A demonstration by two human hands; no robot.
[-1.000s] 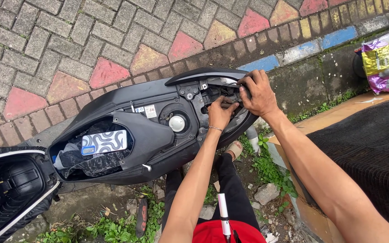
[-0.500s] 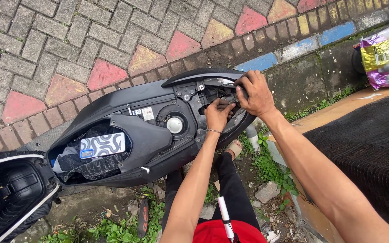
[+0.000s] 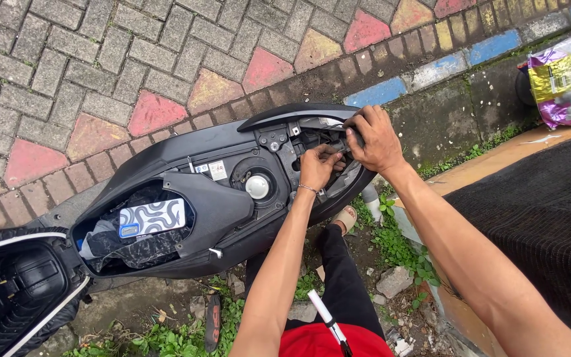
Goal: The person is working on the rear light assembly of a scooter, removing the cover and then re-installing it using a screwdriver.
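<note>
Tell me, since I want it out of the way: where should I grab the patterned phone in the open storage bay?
Take the phone by its two long edges, from above. It lies flat, face up on dark cloth in the bay, edges apparently clear.

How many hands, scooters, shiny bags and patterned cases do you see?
Hands: 2, the left hand and right hand, both at the rear of the scooter
Black scooter: 1
Shiny bag: 1
Patterned case in the open storage compartment: 1
Total: 5

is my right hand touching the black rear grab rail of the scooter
Touching. The head view shows the right hand lying on the black rear grab rail, fingers curled over its end with no gap.
</note>
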